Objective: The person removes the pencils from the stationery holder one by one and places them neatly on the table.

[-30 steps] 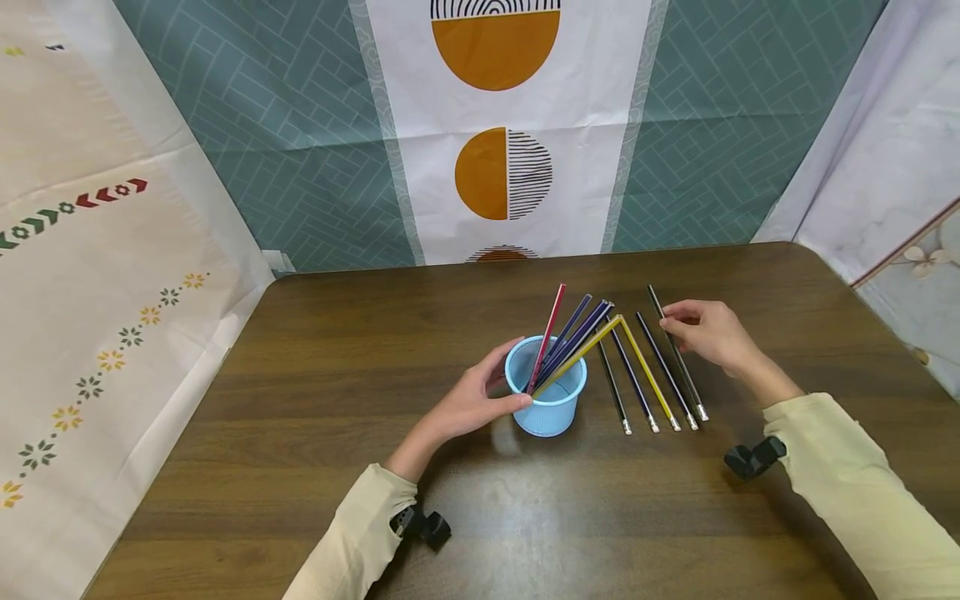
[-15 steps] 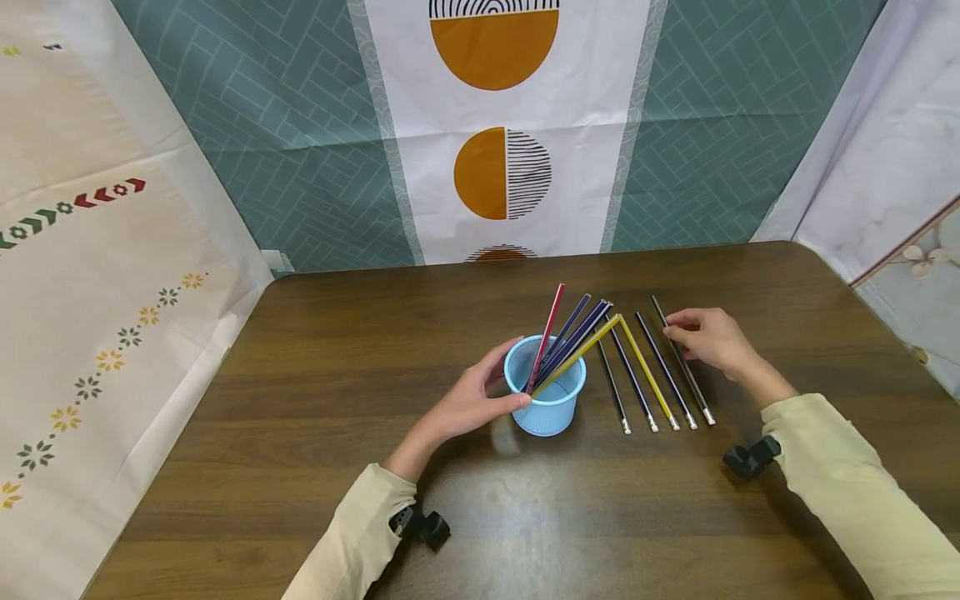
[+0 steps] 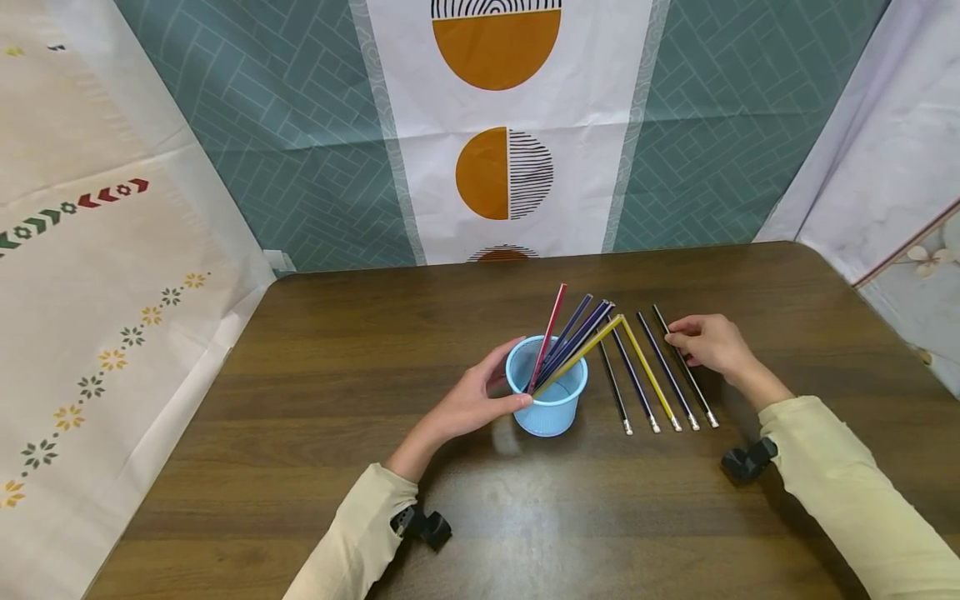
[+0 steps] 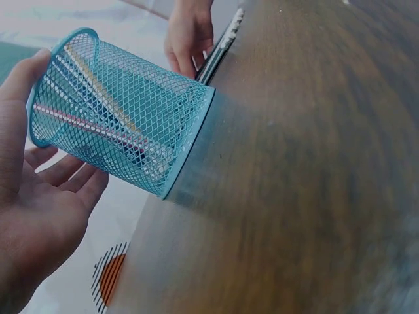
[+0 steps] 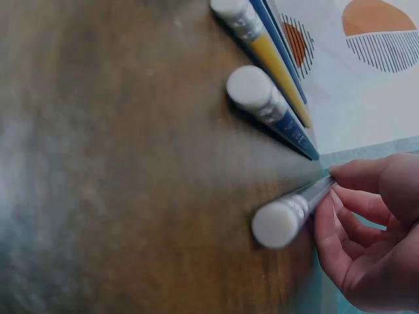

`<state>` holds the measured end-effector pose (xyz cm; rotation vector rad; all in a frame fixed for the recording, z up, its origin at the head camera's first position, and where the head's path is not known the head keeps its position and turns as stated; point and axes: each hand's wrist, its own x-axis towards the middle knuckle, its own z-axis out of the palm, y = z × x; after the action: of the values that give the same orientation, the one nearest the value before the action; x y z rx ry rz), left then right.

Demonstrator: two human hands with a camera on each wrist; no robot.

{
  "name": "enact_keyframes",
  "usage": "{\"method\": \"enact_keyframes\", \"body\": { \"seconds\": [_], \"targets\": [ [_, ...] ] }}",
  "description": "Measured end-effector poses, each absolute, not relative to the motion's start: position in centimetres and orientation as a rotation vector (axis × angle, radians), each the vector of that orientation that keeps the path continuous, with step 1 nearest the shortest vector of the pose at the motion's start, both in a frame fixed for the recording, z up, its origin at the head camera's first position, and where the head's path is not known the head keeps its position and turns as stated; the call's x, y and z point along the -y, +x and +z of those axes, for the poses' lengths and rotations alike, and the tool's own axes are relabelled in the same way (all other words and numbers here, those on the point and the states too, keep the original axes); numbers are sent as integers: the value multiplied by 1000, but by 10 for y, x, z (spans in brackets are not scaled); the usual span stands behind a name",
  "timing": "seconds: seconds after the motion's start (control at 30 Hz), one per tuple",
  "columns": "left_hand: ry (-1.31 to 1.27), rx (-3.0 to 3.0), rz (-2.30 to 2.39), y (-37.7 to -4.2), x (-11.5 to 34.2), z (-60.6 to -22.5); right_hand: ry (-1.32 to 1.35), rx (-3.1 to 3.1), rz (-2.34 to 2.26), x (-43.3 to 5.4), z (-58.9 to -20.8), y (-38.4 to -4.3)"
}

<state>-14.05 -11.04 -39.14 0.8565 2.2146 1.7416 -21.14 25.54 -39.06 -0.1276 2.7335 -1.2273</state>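
My left hand [image 3: 480, 398] grips a light blue mesh pencil cup [image 3: 546, 417] standing on the table, thumb on the near rim and fingers round the far left side. Inside lean a red pencil [image 3: 551, 329], a yellow pencil [image 3: 585, 354] and several dark blue ones. On the right, my right hand [image 3: 708, 340] pinches a black pencil [image 3: 686, 371] between thumb and fingertips. Its white eraser end [image 5: 278, 222] points toward me, close over the wood. Left of it lies a row of pencils, among them a dark blue pencil [image 3: 671, 375] and a yellow pencil [image 3: 651, 375].
The brown wooden table [image 3: 337, 375] runs under everything. Behind its far edge hangs a green and white patterned cloth [image 3: 675, 183]; light cloths hang on both sides. Black wrist cameras sit at both sleeves.
My right hand has drawn the black pencil slightly toward me and lined it up beside the row, its eraser end shifting right. The left hand and the cup stay put.
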Motion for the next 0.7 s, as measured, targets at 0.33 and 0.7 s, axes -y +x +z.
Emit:
{"method": "enact_keyframes", "body": {
  "seconds": [0.33,0.7],
  "targets": [
    [860,-2199,1761,-141,110,-392,-123,-2740,-1225,-254,-391,-211],
    [848,-2183,1766,-141,111,-392,-128,-2746,-1203,-254,-393,-210]
  ]
}}
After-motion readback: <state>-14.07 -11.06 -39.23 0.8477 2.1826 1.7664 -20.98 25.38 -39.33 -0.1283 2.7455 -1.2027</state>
